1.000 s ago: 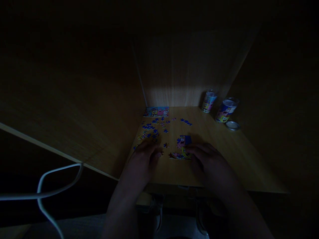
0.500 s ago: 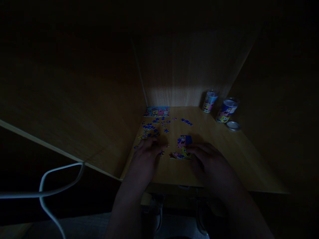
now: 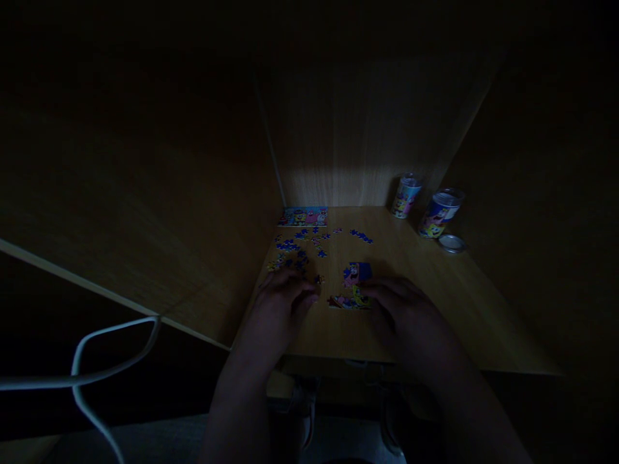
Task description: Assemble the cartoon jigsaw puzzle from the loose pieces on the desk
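Note:
My left hand is low over the loose puzzle pieces, thumb and forefinger drawn together. Whether a piece sits between them is too dark to tell. One small piece lies just beyond these fingertips. A partly joined jigsaw has an upper blue-and-pink section and a lower strip, with yellow between them at the right. My right hand touches the jigsaw's right side, forefinger tip on the yellow part. Its thumb is mostly hidden, and anything in its fingers cannot be made out.
A picture strip lies at the back left. A short row of joined blue pieces is near the back. Two cartoon-printed cans stand at the right, beside a round metal lid. A white cable hangs at the left.
My left hand has pulled back slightly to the left, its thumb drawn in toward the forefinger. A small piece now shows beyond its fingertips. My right hand has stayed on the jigsaw.

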Tool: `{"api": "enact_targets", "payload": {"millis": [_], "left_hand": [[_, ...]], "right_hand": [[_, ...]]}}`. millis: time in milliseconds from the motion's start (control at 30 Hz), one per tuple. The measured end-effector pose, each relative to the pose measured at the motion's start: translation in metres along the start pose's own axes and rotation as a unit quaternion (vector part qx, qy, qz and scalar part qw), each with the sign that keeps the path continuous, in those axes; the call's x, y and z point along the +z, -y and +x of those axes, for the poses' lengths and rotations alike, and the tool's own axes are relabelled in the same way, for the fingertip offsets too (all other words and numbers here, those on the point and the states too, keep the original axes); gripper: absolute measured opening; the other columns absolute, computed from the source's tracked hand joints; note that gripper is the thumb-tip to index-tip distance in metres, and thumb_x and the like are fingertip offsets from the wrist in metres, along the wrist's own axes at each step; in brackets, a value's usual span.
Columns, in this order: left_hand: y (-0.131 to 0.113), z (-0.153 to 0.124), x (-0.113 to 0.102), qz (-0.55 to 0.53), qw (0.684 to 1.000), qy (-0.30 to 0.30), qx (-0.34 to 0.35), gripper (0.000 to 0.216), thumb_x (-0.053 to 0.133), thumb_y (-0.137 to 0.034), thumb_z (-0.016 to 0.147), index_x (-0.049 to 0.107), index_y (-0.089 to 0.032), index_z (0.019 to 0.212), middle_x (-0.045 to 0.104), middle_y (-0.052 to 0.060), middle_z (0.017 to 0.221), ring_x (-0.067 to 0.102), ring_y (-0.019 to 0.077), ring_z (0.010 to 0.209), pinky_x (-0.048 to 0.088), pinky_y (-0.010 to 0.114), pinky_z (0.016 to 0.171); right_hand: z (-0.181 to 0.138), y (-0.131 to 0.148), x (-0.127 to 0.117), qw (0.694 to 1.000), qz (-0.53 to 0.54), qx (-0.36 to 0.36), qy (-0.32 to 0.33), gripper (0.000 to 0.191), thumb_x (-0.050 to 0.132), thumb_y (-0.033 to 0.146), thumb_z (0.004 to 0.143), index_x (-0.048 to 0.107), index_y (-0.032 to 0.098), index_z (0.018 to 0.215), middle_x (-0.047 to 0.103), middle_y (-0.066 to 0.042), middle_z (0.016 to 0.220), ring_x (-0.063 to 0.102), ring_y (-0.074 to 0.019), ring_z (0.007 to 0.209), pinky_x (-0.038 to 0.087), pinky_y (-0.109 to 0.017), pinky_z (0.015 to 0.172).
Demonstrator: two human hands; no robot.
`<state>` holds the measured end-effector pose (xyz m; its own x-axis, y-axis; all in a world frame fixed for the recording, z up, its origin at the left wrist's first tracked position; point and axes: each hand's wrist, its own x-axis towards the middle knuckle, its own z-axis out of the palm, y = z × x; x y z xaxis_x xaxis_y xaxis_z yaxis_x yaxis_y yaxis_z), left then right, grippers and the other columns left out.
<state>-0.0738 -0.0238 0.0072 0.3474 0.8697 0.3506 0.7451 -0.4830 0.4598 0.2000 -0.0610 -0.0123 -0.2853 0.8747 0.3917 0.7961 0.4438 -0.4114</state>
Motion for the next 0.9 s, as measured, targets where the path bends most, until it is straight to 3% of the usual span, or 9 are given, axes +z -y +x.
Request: {"api": "enact_targets", "payload": {"millis": [233, 467, 667, 900], "left_hand": [[-0.002, 0.001, 0.004, -0.025, 0.999, 0.02, -0.021, 0.01, 0.072, -0.014, 0.099, 0.071, -0.023, 0.097, 0.074, 0.004, 0.105, 0.068, 0.0259, 0.102, 0.052, 0.04, 0.093], [0.006, -0.001, -0.001, -0.055, 0.998, -0.011, -0.043, 0.021, 0.054, -0.022, 0.109, 0.074, -0.023, 0.1, 0.073, 0.006, 0.107, 0.069, 0.0252, 0.1, 0.053, 0.038, 0.091], [0.006, -0.003, -0.008, -0.095, 0.995, 0.036, -0.017, 0.018, 0.066, -0.017, 0.101, 0.08, -0.026, 0.106, 0.075, 0.003, 0.108, 0.071, 0.0224, 0.104, 0.054, 0.036, 0.095], [0.008, -0.003, -0.004, -0.104, 0.994, 0.041, -0.015, 0.016, 0.067, -0.021, 0.101, 0.08, -0.027, 0.106, 0.075, 0.003, 0.109, 0.072, 0.0218, 0.104, 0.056, 0.037, 0.096]], "right_hand": [[0.0, 0.001, 0.0, 1.0, 0.002, 0.004, -0.004, 0.035, 0.059, 0.014, 0.098, 0.076, 0.024, 0.127, 0.078, -0.007, 0.129, 0.069, -0.0287, 0.12, 0.058, -0.053, 0.108], [0.0, 0.001, -0.001, 1.0, -0.007, -0.001, -0.004, 0.035, 0.061, 0.014, 0.098, 0.075, 0.024, 0.128, 0.078, -0.008, 0.13, 0.071, -0.0285, 0.12, 0.059, -0.051, 0.107], [0.001, 0.001, 0.0, 1.0, -0.01, -0.007, 0.0, 0.036, 0.06, 0.013, 0.099, 0.074, 0.022, 0.131, 0.077, -0.008, 0.132, 0.069, -0.0291, 0.121, 0.058, -0.054, 0.11], [0.0, 0.004, -0.002, 1.0, -0.01, 0.001, -0.006, 0.036, 0.059, 0.013, 0.098, 0.076, 0.023, 0.129, 0.078, -0.008, 0.13, 0.07, -0.029, 0.12, 0.058, -0.053, 0.109]]}}
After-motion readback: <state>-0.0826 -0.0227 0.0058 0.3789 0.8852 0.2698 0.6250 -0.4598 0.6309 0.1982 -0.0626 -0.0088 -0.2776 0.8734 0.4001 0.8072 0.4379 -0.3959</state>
